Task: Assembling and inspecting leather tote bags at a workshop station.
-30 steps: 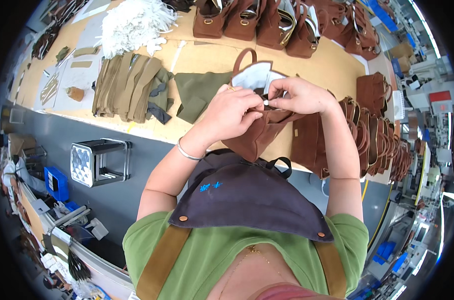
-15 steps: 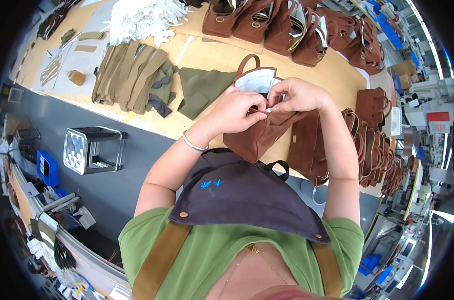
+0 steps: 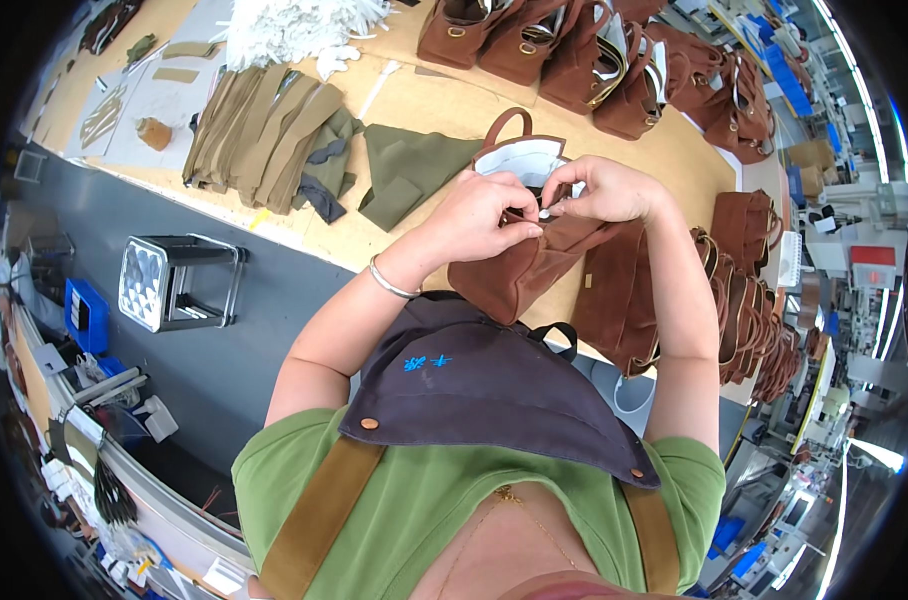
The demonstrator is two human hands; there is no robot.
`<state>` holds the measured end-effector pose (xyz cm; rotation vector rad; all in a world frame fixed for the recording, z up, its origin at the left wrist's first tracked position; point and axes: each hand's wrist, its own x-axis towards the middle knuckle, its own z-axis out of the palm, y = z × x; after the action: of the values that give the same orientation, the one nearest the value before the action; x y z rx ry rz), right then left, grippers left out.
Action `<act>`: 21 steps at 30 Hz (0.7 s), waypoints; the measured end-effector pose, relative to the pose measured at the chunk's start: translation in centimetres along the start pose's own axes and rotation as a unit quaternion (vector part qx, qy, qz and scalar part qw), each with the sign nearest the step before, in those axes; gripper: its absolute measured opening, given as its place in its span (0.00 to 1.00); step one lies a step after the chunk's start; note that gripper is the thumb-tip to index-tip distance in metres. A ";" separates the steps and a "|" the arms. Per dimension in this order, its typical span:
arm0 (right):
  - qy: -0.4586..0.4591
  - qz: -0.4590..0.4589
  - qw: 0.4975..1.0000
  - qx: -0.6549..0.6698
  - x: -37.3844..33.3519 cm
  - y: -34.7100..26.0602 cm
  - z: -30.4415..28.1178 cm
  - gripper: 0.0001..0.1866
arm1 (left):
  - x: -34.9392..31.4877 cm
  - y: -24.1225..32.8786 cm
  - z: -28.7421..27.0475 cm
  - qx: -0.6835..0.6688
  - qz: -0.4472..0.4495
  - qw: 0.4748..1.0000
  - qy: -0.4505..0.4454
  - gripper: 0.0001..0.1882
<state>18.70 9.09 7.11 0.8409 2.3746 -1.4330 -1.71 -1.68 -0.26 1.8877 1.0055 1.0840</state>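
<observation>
A brown handbag (image 3: 509, 278) with a pale lining stands tilted at the table's near edge, just beyond my apron. One looped handle rises at its far side. My left hand (image 3: 486, 215) is closed, thumb and fingers pinching the bag's near rim. Close beside it, my right hand (image 3: 610, 192) is also closed, its fingertips at a small pale round piece (image 3: 544, 213) on the same rim. What this piece is, I cannot make out. The fingers hide part of the bag's opening.
Left of the bag lie an olive cloth piece (image 3: 409, 170) and stacked olive-brown strips (image 3: 264, 135). A white heap (image 3: 299, 30) is beyond them. Brown bags (image 3: 574, 75) line the far side; more (image 3: 619, 300) crowd the right. A metal-framed stool (image 3: 179, 282) stands on the floor at left.
Both hands stay at the bag's rim, with slight shifts of the fingers. The fingertips have moved a little apart, and more of the pale round piece shows. The whole view has shifted slightly.
</observation>
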 end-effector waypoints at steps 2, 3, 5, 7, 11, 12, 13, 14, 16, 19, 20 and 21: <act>-0.004 0.011 1.000 -0.002 0.1 0.1 0.0 0.07 | 0.1 0.2 -0.3 0.005 -0.006 1.000 -0.016 0.05; -0.003 0.012 1.000 0.005 0.1 0.1 0.0 0.07 | 0.1 0.3 -0.3 -0.016 -0.024 1.000 0.003 0.04; -0.001 0.015 1.000 0.021 0.2 0.2 0.0 0.08 | 0.2 0.4 -0.1 -0.059 -0.058 0.996 0.042 0.03; 0.012 0.043 0.998 0.052 0.1 0.2 0.3 0.09 | 0.5 0.6 -0.2 -0.009 -0.089 0.996 0.025 0.05; 0.026 0.031 0.997 0.068 0.1 -0.3 0.6 0.10 | 0.9 0.0 -0.4 0.027 -0.121 0.992 -0.024 0.09; 0.027 0.022 0.997 0.071 0.1 -0.2 0.7 0.10 | 1.0 -0.1 -0.5 0.009 -0.144 0.989 -0.032 0.09; 0.029 0.012 0.997 0.074 0.1 0.0 0.8 0.10 | 1.1 -0.2 -0.5 -0.008 -0.167 0.985 -0.040 0.09; 0.030 0.002 0.997 0.077 0.1 0.2 0.8 0.10 | 1.2 -0.3 -0.5 -0.026 -0.190 0.980 -0.047 0.09; 0.020 -0.006 0.999 0.042 0.0 -0.2 0.7 0.10 | 1.3 -0.9 -0.3 -0.049 -0.192 0.979 -0.052 0.10; 0.020 -0.006 0.998 0.053 0.1 -0.5 0.8 0.09 | 1.3 -1.4 -0.1 -0.074 -0.196 0.976 -0.060 0.10; 0.023 -0.003 0.997 0.067 0.0 -0.5 0.9 0.09 | 1.3 -1.4 -0.2 -0.081 -0.197 0.975 -0.063 0.10; 0.021 -0.006 0.998 0.058 0.0 -0.6 0.8 0.08 | 1.3 -1.4 -0.2 -0.086 -0.192 0.976 -0.060 0.09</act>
<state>18.27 8.18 7.11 0.8954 2.3481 -1.5868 -1.80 0.08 -1.00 1.5209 1.1119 0.7912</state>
